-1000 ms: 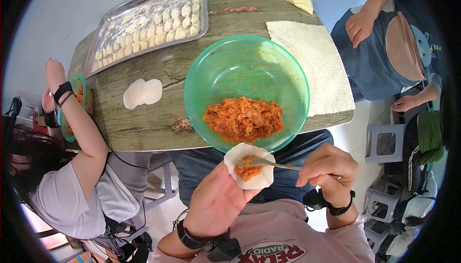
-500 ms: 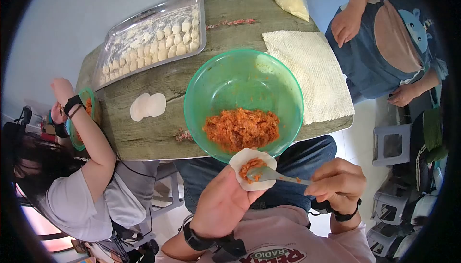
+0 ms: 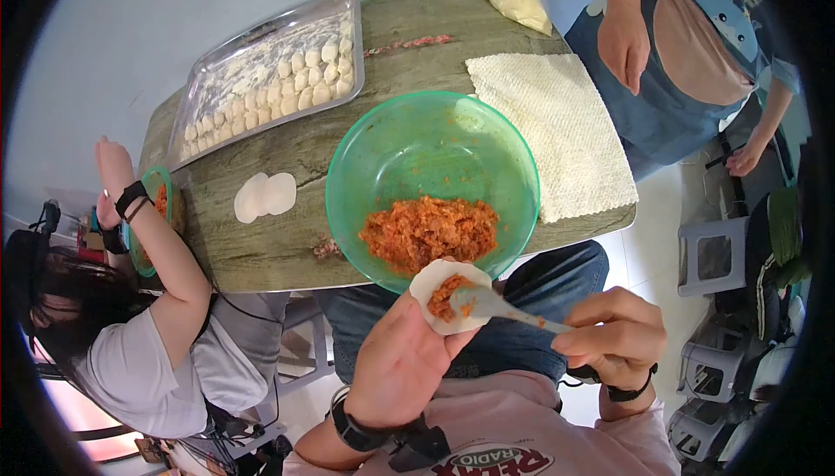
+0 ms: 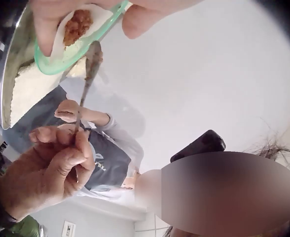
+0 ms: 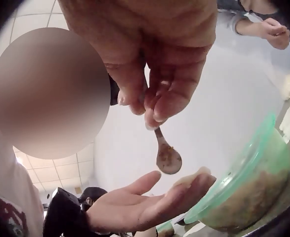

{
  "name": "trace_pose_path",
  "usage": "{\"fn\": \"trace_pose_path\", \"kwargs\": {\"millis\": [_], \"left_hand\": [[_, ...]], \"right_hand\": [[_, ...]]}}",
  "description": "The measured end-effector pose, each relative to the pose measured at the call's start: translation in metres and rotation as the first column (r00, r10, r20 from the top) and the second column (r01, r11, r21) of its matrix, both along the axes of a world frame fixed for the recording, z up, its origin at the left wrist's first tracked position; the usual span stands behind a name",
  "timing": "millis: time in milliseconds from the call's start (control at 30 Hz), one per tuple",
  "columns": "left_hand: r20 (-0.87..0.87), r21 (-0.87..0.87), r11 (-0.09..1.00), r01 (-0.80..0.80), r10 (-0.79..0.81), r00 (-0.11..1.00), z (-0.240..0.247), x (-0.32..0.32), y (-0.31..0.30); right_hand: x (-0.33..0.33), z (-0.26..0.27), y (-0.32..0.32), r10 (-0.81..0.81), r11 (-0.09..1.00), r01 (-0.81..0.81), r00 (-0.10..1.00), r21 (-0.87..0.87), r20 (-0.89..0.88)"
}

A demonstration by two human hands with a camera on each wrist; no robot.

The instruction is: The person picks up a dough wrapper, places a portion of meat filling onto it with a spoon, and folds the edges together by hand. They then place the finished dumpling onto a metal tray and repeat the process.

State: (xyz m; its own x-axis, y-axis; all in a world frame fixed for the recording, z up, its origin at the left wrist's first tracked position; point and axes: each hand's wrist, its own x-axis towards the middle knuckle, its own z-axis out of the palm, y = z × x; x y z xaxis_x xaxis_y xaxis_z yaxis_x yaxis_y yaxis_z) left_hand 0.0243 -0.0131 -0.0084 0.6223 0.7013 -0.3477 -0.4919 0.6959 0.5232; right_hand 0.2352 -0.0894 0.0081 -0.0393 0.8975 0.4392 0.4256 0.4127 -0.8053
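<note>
My left hand [image 3: 396,363] is palm up below the near rim of the green bowl [image 3: 430,137], a round white dough wrapper [image 3: 424,287] lying across its fingers. The thumb stands apart from the fingers in the right wrist view. A small heap of orange-red filling [image 3: 444,297] sits on the wrapper. My right hand [image 3: 613,334] pinches the handle of a spoon [image 3: 497,306], whose bowl overlaps the wrapper in the head view. Bits of filling cling to the spoon [image 5: 169,160]. More filling [image 3: 426,228] lies in the near part of the bowl.
Two or more overlapping wrappers [image 3: 264,197] lie on the wooden table [image 3: 261,259]. Behind them is a metal tray [image 3: 359,46] with flour and rows of dumplings. A white cloth [image 3: 557,137] and a bag [image 3: 515,2] lie right. One person sits left; another stands right.
The spoon has drawn slightly back from the filling toward the wrapper's right edge, its bowl turned. The filling on the wrapper shows more openly. The person at right has shifted their hands.
</note>
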Motion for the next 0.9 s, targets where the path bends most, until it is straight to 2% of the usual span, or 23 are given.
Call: {"fn": "trace_pose_path", "kwargs": {"millis": [67, 167, 267, 333, 567, 667, 767, 833, 867, 900], "left_hand": [[-0.001, 0.005, 1.000, -0.005, 0.005, 1.000, 0.002, 0.000, 0.000], [0.001, 0.010, 1.000, -0.010, 0.010, 1.000, 0.003, 0.000, 0.001], [0.008, 0.015, 1.000, -0.013, 0.013, 1.000, 0.005, -0.001, 0.003], [0.011, 0.018, 1.000, -0.016, 0.016, 1.000, 0.004, -0.003, 0.005], [0.055, 0.021, 0.998, -0.065, 0.064, 0.996, 0.002, -0.007, 0.016], [0.077, 0.024, 0.997, -0.076, 0.074, 0.994, 0.001, -0.009, 0.021], [0.094, 0.005, 0.995, -0.099, 0.098, 0.991, -0.002, -0.012, 0.025], [0.097, -0.016, 0.993, -0.115, 0.116, 0.989, -0.002, -0.013, 0.028], [0.099, -0.019, 0.992, -0.127, 0.128, 0.987, -0.001, -0.014, 0.028], [0.102, -0.023, 0.990, -0.139, 0.141, 0.985, -0.001, -0.015, 0.029]], "right_hand": [[0.000, 0.001, -0.001, -0.055, 0.998, 0.055, 0.998, 0.011, -0.018], [-0.002, 0.001, 0.002, -0.097, 0.995, 0.096, 0.993, 0.013, 0.065], [-0.005, -0.004, 0.006, -0.025, 0.999, 0.023, 0.998, 0.035, 0.057], [-0.007, -0.006, 0.010, 0.011, 0.996, -0.023, 0.990, 0.082, 0.142], [-0.011, -0.005, 0.022, 0.017, 0.993, -0.037, 0.983, 0.112, 0.181], [-0.011, -0.006, 0.029, 0.016, 0.990, -0.055, 0.959, 0.132, 0.284], [-0.008, -0.008, 0.033, -0.027, 0.989, -0.028, 0.929, 0.144, 0.368], [-0.007, -0.010, 0.035, -0.163, 0.984, 0.115, 0.890, 0.136, 0.427], [-0.008, -0.012, 0.035, -0.161, 0.984, 0.113, 0.889, 0.135, 0.429], [-0.009, -0.015, 0.035, -0.216, 0.976, 0.186, 0.899, 0.114, 0.380]]}}
